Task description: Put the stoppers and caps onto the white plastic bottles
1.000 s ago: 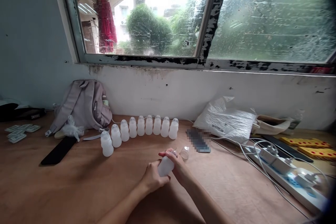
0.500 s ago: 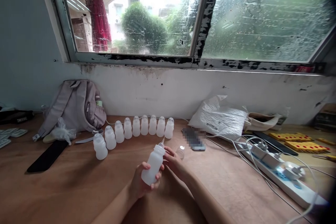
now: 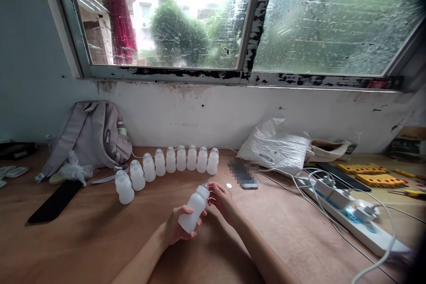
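My left hand is wrapped round the body of a white translucent baby bottle, which leans up and to the right. At its top sits a clear teat in a white collar. The fingers of my right hand are bent in at the teat, the fingertips close together; the exact contact is too small to make out. Just beyond that hand a clear cap lies on the table, partly hidden. Several similar baby bottles, with clear caps on, stand upright in a curved row behind.
On the right are a phone, a silvery plastic bag and a white power strip with trailing cables. A backpack leans at the left wall, with a black flat strip before it. Yellow pieces lie far right.
My right fingers have risen from beside the bottle's neck to the teat and bent inward. The thin tip that stuck up above the teat no longer shows. The view has shifted slightly.
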A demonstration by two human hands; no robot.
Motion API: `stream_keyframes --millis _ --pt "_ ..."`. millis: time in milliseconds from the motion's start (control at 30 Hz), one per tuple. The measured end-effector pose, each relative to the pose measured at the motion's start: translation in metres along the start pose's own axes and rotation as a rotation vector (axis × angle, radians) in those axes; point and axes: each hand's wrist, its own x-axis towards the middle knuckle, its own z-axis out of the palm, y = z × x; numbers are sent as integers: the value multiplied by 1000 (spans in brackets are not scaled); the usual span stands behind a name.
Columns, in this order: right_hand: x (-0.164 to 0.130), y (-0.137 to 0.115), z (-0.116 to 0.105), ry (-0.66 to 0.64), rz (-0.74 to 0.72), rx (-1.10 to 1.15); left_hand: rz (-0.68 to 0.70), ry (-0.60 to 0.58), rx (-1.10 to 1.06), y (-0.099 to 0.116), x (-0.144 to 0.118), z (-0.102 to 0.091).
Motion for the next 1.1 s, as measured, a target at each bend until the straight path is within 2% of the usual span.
stream_keyframes --millis 133,267,300,367,433,500,567,667,767,833,967,1100 --pt "-1 -1 1 32 -58 44 -66 -35 54 2 -2 -1" --pt "4 -2 -8 148 -128 31 -78 -27 77 3 1 -1" --pt "7 -1 -12 190 -157 -7 -43 -7 75 3 3 -1" --pt "10 1 -19 264 -225 -166 118 80 43 1 9 -3" --pt "13 5 -24 290 -303 -399 321 224 -7 0 15 -7" --pt "13 11 -25 264 -370 -622 460 374 -3 0 20 -11" --pt "13 17 -23 223 -415 -776 549 484 83 1 22 -15" --pt "9 16 -17 220 -469 -878 655 569 282 4 21 -17" --pt "1 6 -8 224 -510 -864 701 634 501 3 18 -15" --pt "-5 -1 -1 163 -516 -812 713 646 644 1 16 -11" --pt "-15 -3 17 16 -451 -689 745 611 769 -3 12 -2" --pt "-18 6 26 -20 -351 -548 781 530 824 -4 10 1"
